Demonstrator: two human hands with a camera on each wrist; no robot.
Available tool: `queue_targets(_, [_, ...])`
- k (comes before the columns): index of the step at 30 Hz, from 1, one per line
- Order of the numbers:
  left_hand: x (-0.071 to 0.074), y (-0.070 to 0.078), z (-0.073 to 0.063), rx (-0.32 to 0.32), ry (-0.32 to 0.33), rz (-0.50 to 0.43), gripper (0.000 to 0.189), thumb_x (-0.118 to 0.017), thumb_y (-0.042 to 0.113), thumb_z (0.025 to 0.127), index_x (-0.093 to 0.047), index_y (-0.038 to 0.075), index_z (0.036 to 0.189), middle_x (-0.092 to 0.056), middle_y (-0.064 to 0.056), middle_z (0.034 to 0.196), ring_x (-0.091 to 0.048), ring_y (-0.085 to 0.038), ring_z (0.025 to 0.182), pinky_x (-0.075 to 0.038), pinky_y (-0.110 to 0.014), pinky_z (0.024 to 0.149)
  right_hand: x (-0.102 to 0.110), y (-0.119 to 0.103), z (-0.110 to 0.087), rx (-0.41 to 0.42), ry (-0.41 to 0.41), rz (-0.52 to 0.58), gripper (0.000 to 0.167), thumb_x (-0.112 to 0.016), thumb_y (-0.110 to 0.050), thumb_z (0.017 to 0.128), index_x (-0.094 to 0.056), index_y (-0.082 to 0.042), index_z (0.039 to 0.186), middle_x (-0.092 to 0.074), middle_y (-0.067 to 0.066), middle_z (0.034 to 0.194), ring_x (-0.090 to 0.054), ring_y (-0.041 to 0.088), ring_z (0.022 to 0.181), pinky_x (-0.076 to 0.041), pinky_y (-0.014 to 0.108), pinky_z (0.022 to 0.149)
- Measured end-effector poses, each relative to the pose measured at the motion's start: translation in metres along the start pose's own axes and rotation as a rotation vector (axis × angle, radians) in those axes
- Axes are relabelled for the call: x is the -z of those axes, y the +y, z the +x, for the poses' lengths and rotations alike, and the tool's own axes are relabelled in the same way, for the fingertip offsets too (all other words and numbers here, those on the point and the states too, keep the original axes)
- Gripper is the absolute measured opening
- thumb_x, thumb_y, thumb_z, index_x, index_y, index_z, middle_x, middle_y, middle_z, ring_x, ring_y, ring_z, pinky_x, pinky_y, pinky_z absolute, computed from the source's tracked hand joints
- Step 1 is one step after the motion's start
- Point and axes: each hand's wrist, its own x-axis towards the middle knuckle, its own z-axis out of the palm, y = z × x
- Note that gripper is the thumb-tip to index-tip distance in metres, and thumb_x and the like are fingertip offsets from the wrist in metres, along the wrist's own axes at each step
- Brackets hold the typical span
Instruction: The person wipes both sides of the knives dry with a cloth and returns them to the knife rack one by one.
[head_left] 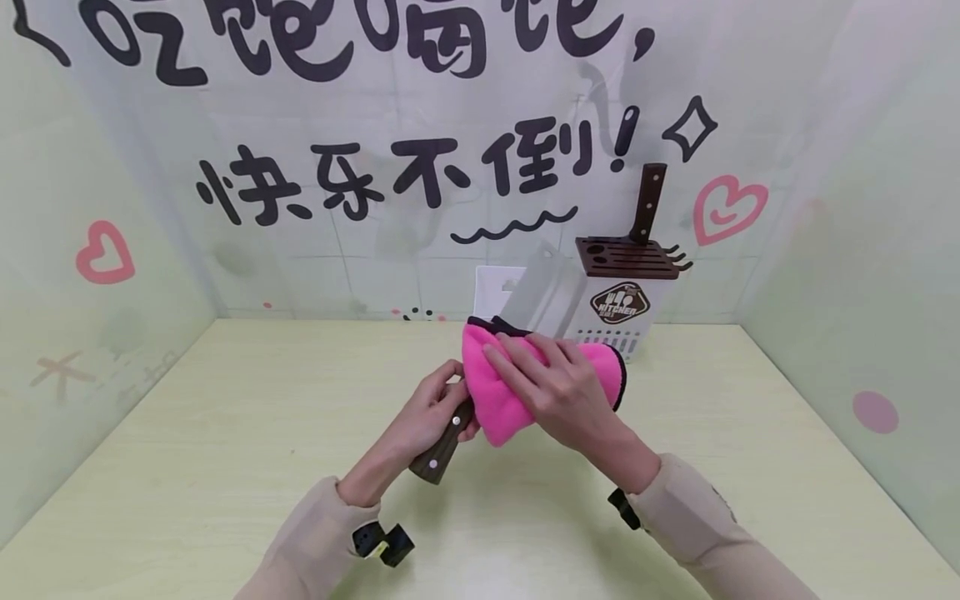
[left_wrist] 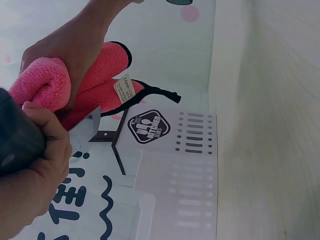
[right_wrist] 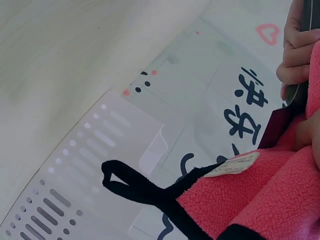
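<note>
My left hand (head_left: 431, 417) grips the dark riveted handle of a cleaver (head_left: 446, 446). Its broad grey blade slants up and away, with the upper part showing above a pink cloth (head_left: 498, 400). The cloth has black edging and a hanging loop (right_wrist: 132, 182), and is folded over the lower blade. My right hand (head_left: 570, 396) holds the cloth against the blade from above, fingers spread across it. In the left wrist view, a small piece of blade (left_wrist: 90, 125) shows below the cloth; the rest of that part is hidden.
Behind the hands stands a white knife holder (head_left: 660, 304) with a slotted brown top (head_left: 626, 260) and slotted lower front. One brown-handled knife (head_left: 649, 200) stands in it, and several dark hooks stick out on its right. The pale tabletop (head_left: 300, 392) meets printed walls on three sides.
</note>
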Motion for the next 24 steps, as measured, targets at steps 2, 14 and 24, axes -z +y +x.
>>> queue_targets(2, [0.000,-0.001,0.001,0.002,0.005,0.023,0.020,-0.032,0.014,0.098,-0.037,-0.006,0.101,-0.050,-0.007,0.061,-0.046,-0.011,0.048,-0.041,-0.022,0.048,0.000,0.000,0.000,0.008,0.001,0.000,0.034,-0.035,-0.010,0.093,-0.057,-0.010,0.119,-0.059,0.007,0.115,-0.056,0.025,0.093,-0.046,0.033,0.069])
queue_targets(14, [0.002,-0.008,0.002,-0.003,-0.022,0.091,0.024,-0.036,0.012,0.096,-0.045,-0.009,0.103,-0.052,-0.009,0.068,-0.050,-0.015,0.053,-0.046,-0.024,0.053,0.003,0.001,0.004,0.054,-0.023,-0.025,0.034,-0.036,-0.012,0.093,-0.057,-0.010,0.120,-0.059,0.008,0.115,-0.056,0.026,0.092,-0.045,0.033,0.070])
queue_targets(24, [0.005,-0.013,0.003,-0.009,-0.040,0.096,0.023,-0.034,0.008,0.096,-0.042,-0.009,0.108,-0.050,-0.008,0.074,-0.049,-0.015,0.058,-0.045,-0.025,0.055,0.006,0.000,0.007,0.116,-0.026,-0.062,0.033,-0.039,-0.010,0.091,-0.059,-0.011,0.117,-0.060,0.009,0.114,-0.056,0.026,0.089,-0.046,0.034,0.072])
